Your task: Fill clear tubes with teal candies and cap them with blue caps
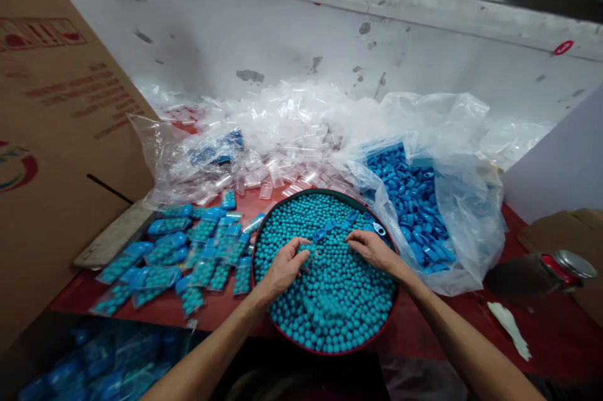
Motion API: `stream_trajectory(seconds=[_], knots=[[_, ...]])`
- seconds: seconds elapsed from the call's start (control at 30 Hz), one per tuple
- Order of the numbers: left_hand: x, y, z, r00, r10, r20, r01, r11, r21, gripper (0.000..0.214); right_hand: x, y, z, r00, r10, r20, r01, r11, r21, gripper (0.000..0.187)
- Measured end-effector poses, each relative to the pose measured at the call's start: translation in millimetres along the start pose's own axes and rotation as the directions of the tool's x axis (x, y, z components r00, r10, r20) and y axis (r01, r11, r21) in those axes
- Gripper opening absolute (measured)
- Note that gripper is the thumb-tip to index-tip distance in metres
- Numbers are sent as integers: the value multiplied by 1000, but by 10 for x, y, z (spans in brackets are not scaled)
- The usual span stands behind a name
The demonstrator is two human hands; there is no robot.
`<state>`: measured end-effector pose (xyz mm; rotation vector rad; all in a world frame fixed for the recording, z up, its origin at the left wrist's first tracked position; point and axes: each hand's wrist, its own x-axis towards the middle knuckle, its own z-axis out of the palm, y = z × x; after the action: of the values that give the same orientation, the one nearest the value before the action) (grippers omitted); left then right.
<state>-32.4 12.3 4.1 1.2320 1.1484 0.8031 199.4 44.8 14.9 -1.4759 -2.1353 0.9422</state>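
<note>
A round tray [325, 351] heaped with small teal balls [339, 300] sits in front of me on the red table. My left hand [286, 264] rests on the balls at the tray's left, fingers curled around a small clear container I can barely make out. My right hand [374, 249] lies on the balls at the upper right, fingers bent and pressed among them beside a few blue caps [330, 229]; what it grips is hidden.
Several filled clear tubes with blue caps [179, 256] lie left of the tray. A pile of clear containers [282, 137] sits behind. A plastic bag of blue caps [414, 200] is at right. A cardboard box [51, 137] stands left; a can [560, 266] lies far right.
</note>
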Motion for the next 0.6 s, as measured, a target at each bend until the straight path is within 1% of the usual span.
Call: stream_trajectory(seconds=[0.07,0.13,0.2,0.27,0.37,0.43,0.5,0.53,0.6], knots=[[-3,0,0,1000,5,-7,-5,1000,17,30,74,-93,-45,993,97,-61,-104,986,-132,30],[4,-8,-4,1000,14,-17,-13,999,36,30,241,-231,-4,971,195,-135,-227,930,-289,38],[16,-18,-10,999,25,-24,-23,998,51,31,450,-371,114,941,276,-194,-332,857,-393,40],[25,-25,-14,999,33,-31,-32,998,51,33,632,-472,259,927,309,-211,-371,831,-415,36],[22,-22,-13,999,26,-31,-26,1000,0,36,749,-499,392,947,278,-160,-320,868,-379,28],[13,-11,-8,1000,19,-7,-19,999,-43,37,717,-453,380,970,223,-99,-244,910,-337,24],[4,-1,-2,999,18,27,-16,998,-65,37,630,-407,317,988,148,-42,-154,947,-282,26],[1,3,2,999,22,40,-19,997,-71,36,575,-398,286,994,103,-18,-105,971,-216,28],[-3,8,9,998,36,52,-32,996,-88,35,455,-421,261,1000,7,11,-8,1000,11,32]])
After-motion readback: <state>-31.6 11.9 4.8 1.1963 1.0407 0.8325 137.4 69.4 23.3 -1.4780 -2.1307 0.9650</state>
